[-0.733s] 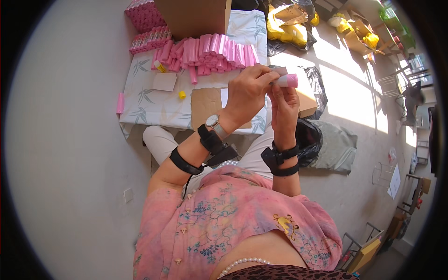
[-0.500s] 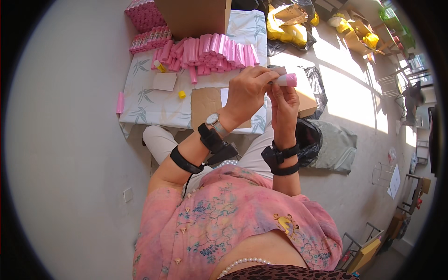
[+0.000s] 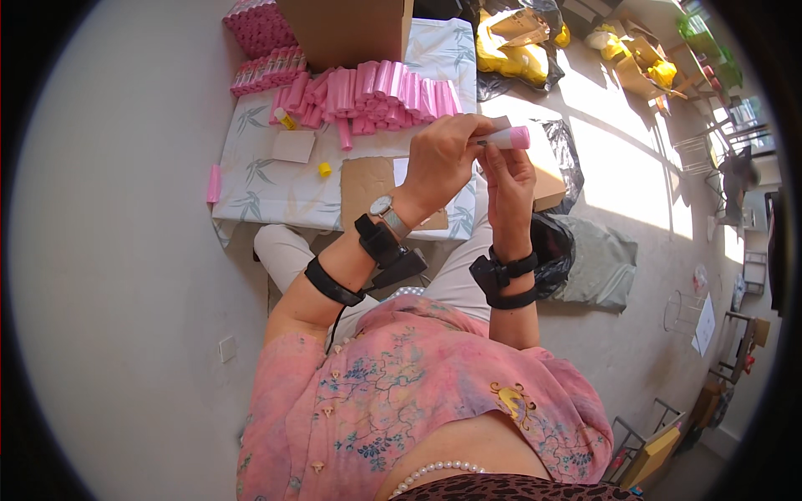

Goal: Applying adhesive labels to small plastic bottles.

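A pink cylindrical roll with a white wrapper [image 3: 520, 138] sits raised between a worker's two hands, just off the right edge of the table; it rides slightly higher than half a second ago and shows more of its white. The hands are close together: the left hand [image 3: 447, 154] grips the roll's near end, fingertips partly hidden, while the right hand [image 3: 510, 179] pinches it from below. On the white leaf-patterned tablecloth [image 3: 443, 50], a heap of glossy pink rolls [image 3: 368, 93] lies against a tall brown cardboard box [image 3: 347, 33], whose inside I cannot see. A yellow-and-white tube [image 3: 286, 119] and a small yellow cap [image 3: 325, 169] lie nearby. Beyond the table, a black plastic bag [image 3: 551, 77] holds a yellow bundle [image 3: 525, 60] and cardboard scraps. Bundled pink rolls [image 3: 269, 71] carry pale labels, too small to read.
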A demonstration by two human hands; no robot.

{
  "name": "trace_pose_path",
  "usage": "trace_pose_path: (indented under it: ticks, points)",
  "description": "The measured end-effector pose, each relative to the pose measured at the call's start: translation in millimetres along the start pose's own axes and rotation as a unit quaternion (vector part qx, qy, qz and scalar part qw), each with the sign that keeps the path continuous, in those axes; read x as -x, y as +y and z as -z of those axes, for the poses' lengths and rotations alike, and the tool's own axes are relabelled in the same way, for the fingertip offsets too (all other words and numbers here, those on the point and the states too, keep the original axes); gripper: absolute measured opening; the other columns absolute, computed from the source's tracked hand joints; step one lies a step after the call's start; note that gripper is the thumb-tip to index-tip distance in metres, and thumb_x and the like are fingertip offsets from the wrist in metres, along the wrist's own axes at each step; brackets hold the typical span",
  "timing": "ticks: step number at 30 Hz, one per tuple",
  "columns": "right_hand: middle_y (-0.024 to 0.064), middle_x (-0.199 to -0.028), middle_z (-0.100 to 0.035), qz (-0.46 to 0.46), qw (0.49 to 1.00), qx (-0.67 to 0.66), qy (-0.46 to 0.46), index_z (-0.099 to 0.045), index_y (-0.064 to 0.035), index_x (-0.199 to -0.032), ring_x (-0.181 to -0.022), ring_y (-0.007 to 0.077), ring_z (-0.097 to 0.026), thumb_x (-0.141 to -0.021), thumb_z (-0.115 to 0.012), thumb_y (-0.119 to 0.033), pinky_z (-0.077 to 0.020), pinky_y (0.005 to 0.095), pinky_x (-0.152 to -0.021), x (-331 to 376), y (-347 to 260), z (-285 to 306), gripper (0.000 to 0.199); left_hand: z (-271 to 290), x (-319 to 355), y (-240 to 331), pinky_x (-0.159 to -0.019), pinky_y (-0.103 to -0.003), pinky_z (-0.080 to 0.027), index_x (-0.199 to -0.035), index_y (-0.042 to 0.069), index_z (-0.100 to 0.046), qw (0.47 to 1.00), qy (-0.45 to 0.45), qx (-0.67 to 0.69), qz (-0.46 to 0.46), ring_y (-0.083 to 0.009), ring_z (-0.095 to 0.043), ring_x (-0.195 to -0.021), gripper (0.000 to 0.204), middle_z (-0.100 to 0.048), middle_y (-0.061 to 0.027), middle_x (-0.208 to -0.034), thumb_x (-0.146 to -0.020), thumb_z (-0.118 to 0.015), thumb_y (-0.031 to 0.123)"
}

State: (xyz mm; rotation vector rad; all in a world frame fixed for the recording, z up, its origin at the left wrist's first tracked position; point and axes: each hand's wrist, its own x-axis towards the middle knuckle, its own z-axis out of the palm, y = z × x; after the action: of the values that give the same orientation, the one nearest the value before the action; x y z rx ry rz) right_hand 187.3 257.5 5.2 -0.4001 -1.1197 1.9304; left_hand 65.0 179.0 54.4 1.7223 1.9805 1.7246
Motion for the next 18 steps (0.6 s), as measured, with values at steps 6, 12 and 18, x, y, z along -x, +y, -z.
trace_pose_path:
  ticks: [6,12,18]
  points:
    - [0.0071,-0.125,-0.069,-0.003,1.0,0.014,0.006,-0.061,-0.0011,-0.136,-0.115,0.0151,-0.065,-0.101,-0.068,-0.005,-0.0514,0.032,-0.101,-2.3,0.0,1.8,0.035,-3.6,-0.4,-4.9,-0.076,-0.036,-0.059,-0.107,0.003,-0.071,1.0,-0.008,0.004,0.023,-0.029,-0.075,-0.089,0.025,-0.075,-0.0138,-0.098,-0.082,-0.077,-0.001]
    - [0.0076,-0.125,-0.069,-0.007,1.0,0.017,0.015,-0.06,-0.0002,-0.135,-0.115,0.0155,-0.065,-0.101,-0.068,-0.007,-0.0514,0.0322,-0.102,-4.7,0.1,-0.5,0.036,-12.5,2.1,-12.0,-0.074,-0.035,-0.058,-0.103,0.004,-0.073,0.999,0.023,-0.001,0.028,-0.0278,-0.074,-0.086,0.023,-0.075,-0.012,-0.096,-0.082,-0.077,-0.001]
    - [0.0078,-0.123,-0.069,-0.005,0.999,0.023,0.022,-0.061,0.0004,-0.133,-0.113,0.0151,-0.066,-0.101,-0.068,-0.008,-0.0521,0.0313,-0.101,-8.9,5.2,3.1,0.034,-14.5,-0.4,-14.1,-0.072,-0.035,-0.056,-0.103,0.005,-0.073,0.999,0.015,-0.006,0.039,-0.0278,-0.073,-0.083,0.021,-0.075,-0.0115,-0.094,-0.083,-0.076,0.0]
